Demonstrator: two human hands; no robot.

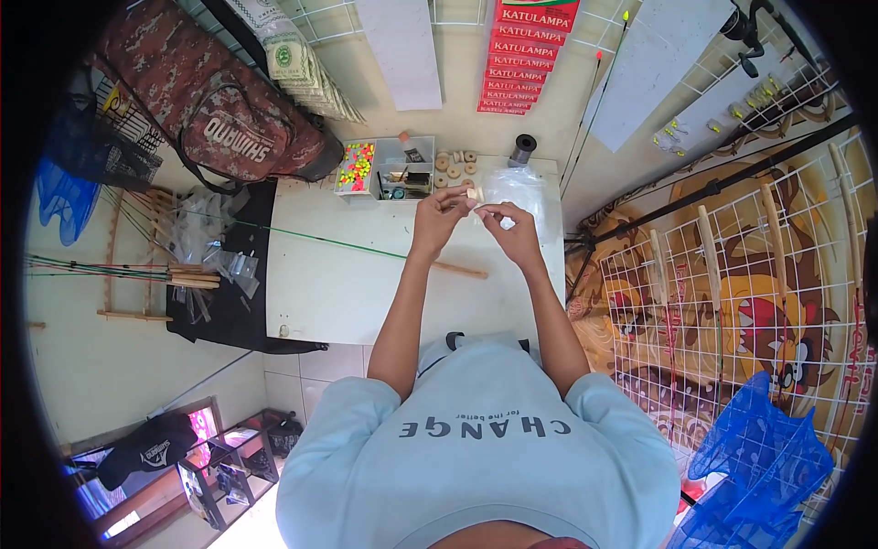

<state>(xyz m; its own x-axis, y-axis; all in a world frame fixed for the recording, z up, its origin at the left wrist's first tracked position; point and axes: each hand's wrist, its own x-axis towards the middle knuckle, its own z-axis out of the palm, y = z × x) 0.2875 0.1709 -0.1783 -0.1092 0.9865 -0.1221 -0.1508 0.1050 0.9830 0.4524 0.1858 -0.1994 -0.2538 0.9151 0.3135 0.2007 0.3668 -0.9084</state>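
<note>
Above the far part of the white table (338, 293), my two hands meet close together. My left hand (441, 220) pinches a small pale wooden spool (475, 194) between thumb and fingertips. Just right of it, my right hand (515, 236) has thumb and forefinger pressed together close to the spool; whatever is between them is too small to make out. A thin green fishing rod (338, 239) with a wooden handle (460, 271) lies across the table, passing beneath my left forearm. Behind my right hand lie clear plastic bags (526, 188).
A white divided tray (389, 194) with bright beads and small bottles stands at the back, beside several wooden spools (455, 165) and a dark line spool (524, 148). A camouflage rod bag (219, 110) leans at left. A white wire rack (732, 274) rises at right.
</note>
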